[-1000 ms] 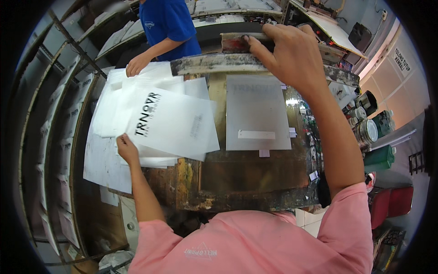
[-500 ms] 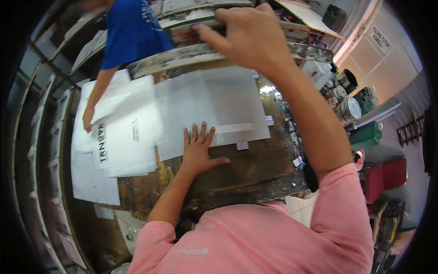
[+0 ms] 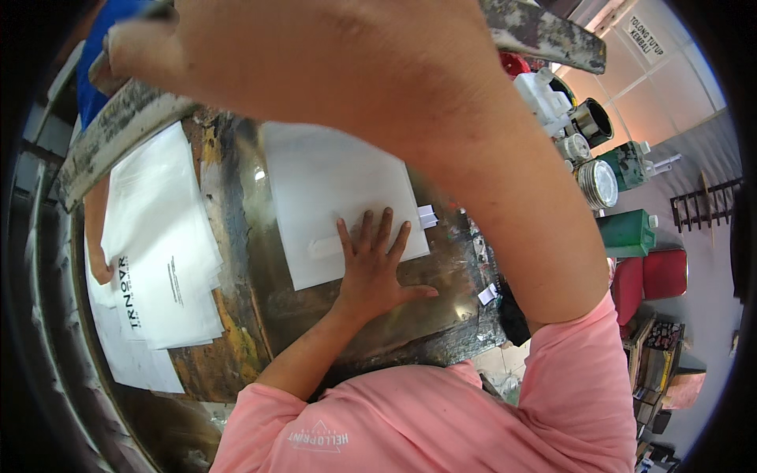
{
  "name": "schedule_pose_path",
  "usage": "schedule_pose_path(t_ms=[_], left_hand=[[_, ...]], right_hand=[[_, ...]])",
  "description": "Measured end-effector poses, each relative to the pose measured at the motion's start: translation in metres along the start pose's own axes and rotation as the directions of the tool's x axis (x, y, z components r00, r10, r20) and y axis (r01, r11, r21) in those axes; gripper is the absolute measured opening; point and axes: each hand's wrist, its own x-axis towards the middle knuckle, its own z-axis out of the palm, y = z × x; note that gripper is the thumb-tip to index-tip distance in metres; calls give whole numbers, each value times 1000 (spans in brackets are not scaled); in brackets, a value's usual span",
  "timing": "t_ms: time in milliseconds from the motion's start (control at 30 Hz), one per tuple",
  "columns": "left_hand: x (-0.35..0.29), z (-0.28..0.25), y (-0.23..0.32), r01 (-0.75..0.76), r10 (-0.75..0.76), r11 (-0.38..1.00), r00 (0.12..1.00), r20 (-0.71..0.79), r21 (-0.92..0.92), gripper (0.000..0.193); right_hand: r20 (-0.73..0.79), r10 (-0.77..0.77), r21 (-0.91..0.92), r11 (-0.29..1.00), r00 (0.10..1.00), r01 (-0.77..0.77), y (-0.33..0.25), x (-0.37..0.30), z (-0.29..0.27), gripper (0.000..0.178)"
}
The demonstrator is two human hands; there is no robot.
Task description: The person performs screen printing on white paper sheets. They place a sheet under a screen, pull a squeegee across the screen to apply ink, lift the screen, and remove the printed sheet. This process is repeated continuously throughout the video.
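My left hand (image 3: 371, 268) lies open, its fingers spread over the front part of a pale translucent sheet (image 3: 331, 173) on the dark table. The thumb points right onto the bare tabletop. Across the top, my right hand (image 3: 260, 55) is large and close, its fingers curled. A blurred grey edge shows at its fingertips, but I cannot make out what it is. Beyond and below this hand runs a paint-stained frame bar (image 3: 126, 146). Small white tabs (image 3: 427, 216) stick to the table beside the sheet.
At left lies a stack of white printed sheets (image 3: 162, 236), with another person's hand (image 3: 101, 270) on it. Metal racks (image 3: 47, 299) line the left side. Tins (image 3: 597, 185), green jugs (image 3: 627, 232) and a red chair (image 3: 664, 272) stand at right.
My right hand has swung left and come closer, its fingers now curled. The frame bar looks nearer. Where two translucent sheets overlapped, one now shows under my left hand. The view has shifted right.
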Motion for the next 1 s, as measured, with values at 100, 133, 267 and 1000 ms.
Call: schedule_pose_path(t_ms=[100, 133, 267, 1000], left_hand=[[-6, 13, -4, -43, 44, 999, 997, -65, 22, 128], [-8, 18, -3, -9, 10, 999, 1000, -29, 31, 129], [-10, 6, -2, 54, -41, 996, 982, -183, 69, 129], [-189, -57, -110, 567, -543, 822, 755, -369, -52, 111]], right_hand=[[-18, 3, 25, 1000, 1000, -3, 1, 4, 6, 63], [-28, 5, 33, 999, 1000, -4, -1, 5, 8, 63], [-5, 104, -27, 994, 995, -104, -8, 9, 14, 63], [627, 106, 120, 966, 771, -231, -87, -265, 112, 51]])
